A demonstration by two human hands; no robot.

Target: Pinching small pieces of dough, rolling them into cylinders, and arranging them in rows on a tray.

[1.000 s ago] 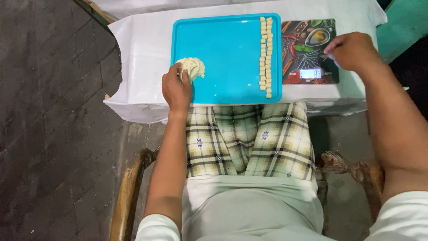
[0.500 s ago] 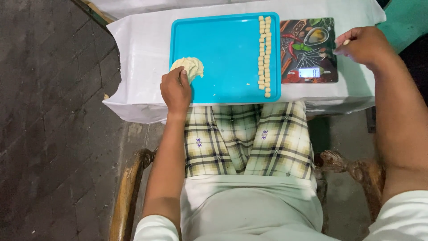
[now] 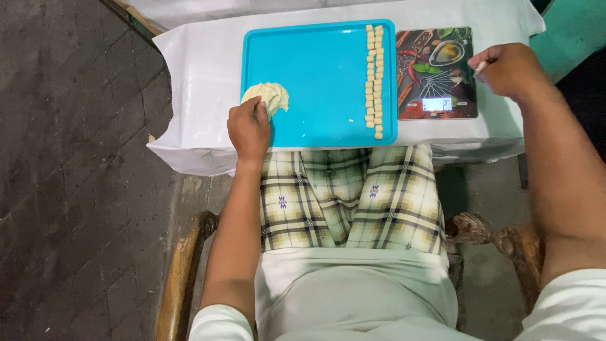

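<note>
The left hand pinches the near edge of a dough lump on the blue tray. The right hand, well apart, closes on a small dough piece just beside the kitchen scale; rows of dough pieces lie between the hands.

Tabletop draped in white cloth, edges hanging over front and left. Turquoise tray sat flat at middle, front rim near tabletop edge. Kitchen scale with printed spice picture and small display lay just beside tray's right side, touching or nearly so.
</note>
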